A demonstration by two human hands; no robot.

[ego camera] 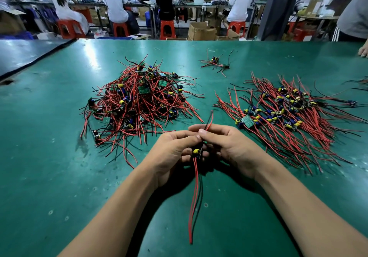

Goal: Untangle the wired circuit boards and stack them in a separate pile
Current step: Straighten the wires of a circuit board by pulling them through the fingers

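On the green table (49,157), left of centre, sits a tangled heap (137,101) of small circuit boards with red and black wires pointing every way. Just in front of it, the left hand (173,155) has its fingers curled and grips one wired circuit board (197,151), held above the table between both hands. The board's lower red and black wires (196,197) hang toward the viewer. The right hand (229,147) pinches the board's upper wires between thumb and forefinger, and their ends stick up past the fingers. Farther back lies a small cluster (216,62) of a few boards. To the right, the sorted pile (288,115) lies with its wires roughly parallel. Another person's hand (363,50) rests at the far right edge.
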